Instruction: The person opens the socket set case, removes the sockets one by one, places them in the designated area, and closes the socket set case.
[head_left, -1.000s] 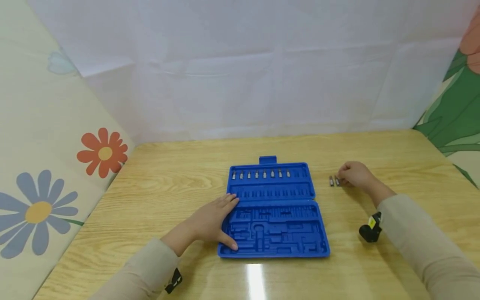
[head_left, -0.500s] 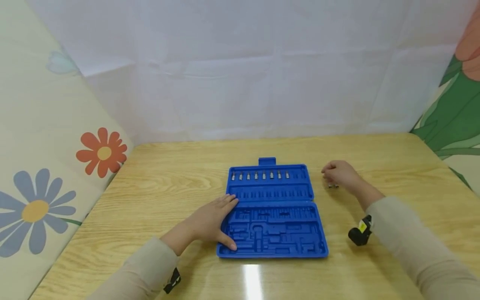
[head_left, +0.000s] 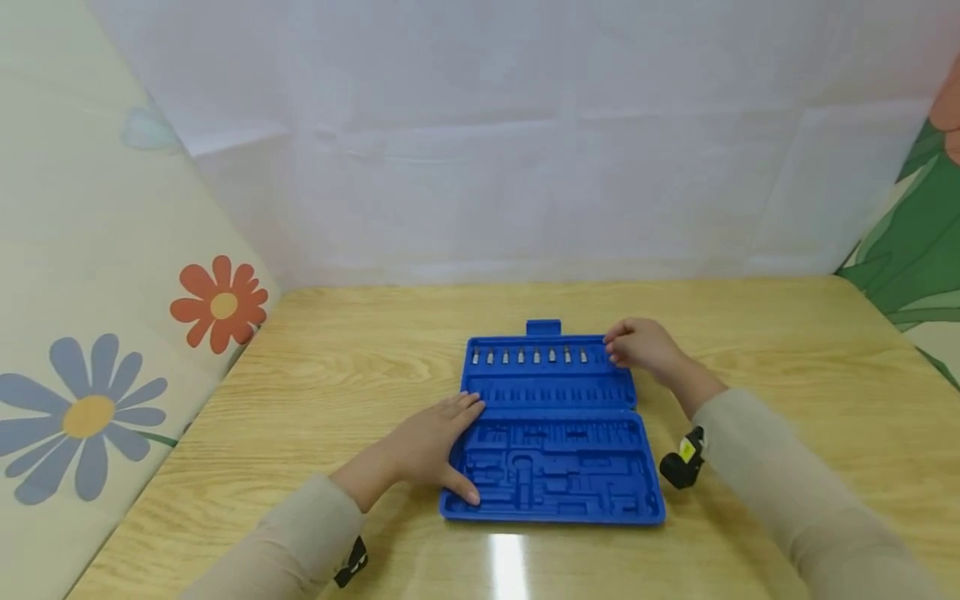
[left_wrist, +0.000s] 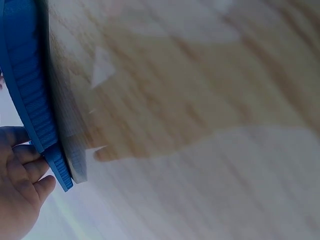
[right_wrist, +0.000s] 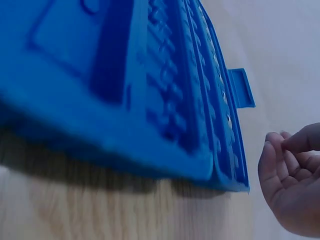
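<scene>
A blue plastic tool case (head_left: 555,508) lies unfolded on the table, with molded recesses in both halves. Several small silver bit sockets (head_left: 536,356) stand in a row along its far half; slots at that row's right end hold none. My left hand (head_left: 431,446) rests spread on the case's left edge, fingers near the hinge and thumb on the near half. At the far right corner, my right hand (head_left: 645,346) has thumb and fingertips pinched together over the row's right end. It seems to pinch a small bit socket, hidden by the fingers.
The case's latch tab (head_left: 543,327) sticks out at the far side. A wooden table (head_left: 337,350) carries everything, with a white sheet (head_left: 480,167) behind it and flowered cloth (head_left: 67,250) at the left. Black wrist cameras (head_left: 682,460) hang below the sleeves.
My right hand has moved left from beside two loose bit sockets on the table to the case's far right corner; those two are now out of sight. My left hand stays on the case.
</scene>
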